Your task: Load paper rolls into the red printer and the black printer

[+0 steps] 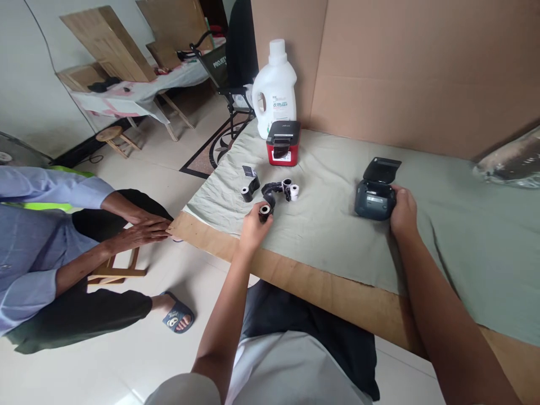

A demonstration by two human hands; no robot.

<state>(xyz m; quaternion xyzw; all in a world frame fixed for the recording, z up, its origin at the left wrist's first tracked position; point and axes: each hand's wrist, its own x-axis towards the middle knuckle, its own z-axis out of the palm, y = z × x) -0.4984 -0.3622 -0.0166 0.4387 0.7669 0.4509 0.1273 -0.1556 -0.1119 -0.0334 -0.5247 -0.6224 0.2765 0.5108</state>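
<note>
My left hand [254,225] is closed around a small roll of black label paper [265,211] with a white core, its loose strip trailing away over the cloth. Farther right, my right hand [404,211] grips the side of a dark portable label printer [374,198] whose lid stands raised. Whether anything lies inside the printer cannot be made out. Beyond my left hand, another black roll [247,193] and a white-and-black roll [294,192] lie with unwound strips. A red and black label printer [283,145] stands behind them, with a dark strip at its front.
A white detergent bottle [276,84] stands behind the red printer, before a cardboard wall [422,73]. A plastic-wrapped bundle [512,158] lies at the far right. Wooden edging [304,269] shows along the table's front. At left sits another person [37,242], hands together near the table corner.
</note>
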